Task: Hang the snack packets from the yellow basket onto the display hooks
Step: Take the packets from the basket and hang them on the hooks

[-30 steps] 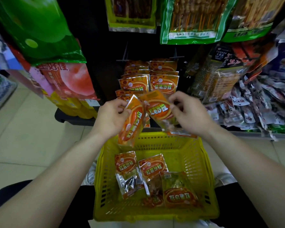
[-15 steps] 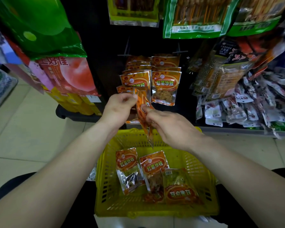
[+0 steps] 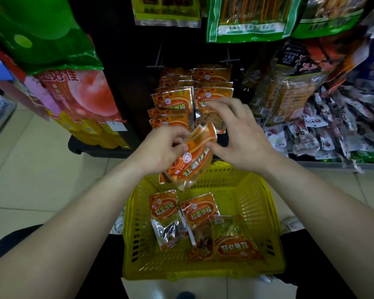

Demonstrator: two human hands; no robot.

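Observation:
My left hand (image 3: 162, 147) grips what looks like two stacked orange snack packets (image 3: 192, 162) by their upper left edge, tilted above the far rim of the yellow basket (image 3: 268, 212). My right hand (image 3: 240, 137) is to their right with fingers spread; only its thumb touches the packets' top edge. Three more orange packets lie in the basket: one at the left (image 3: 163, 206), one in the middle (image 3: 200, 210), one upside down at the right (image 3: 235, 244). Matching packets hang in two rows on the hooks, a left row (image 3: 173, 100) and a right row (image 3: 213, 91), just beyond my hands.
Large green bags (image 3: 246, 18) hang above the hooks. A green and red bag stack (image 3: 73, 93) crowds the left, and dense small packets (image 3: 322, 137) fill the right shelf. The basket rests on my lap above the tiled floor (image 3: 30, 169).
The two packets, one in each hand a second ago, are now together in my left hand, face up. My right hand has opened its fingers and lifted to the right.

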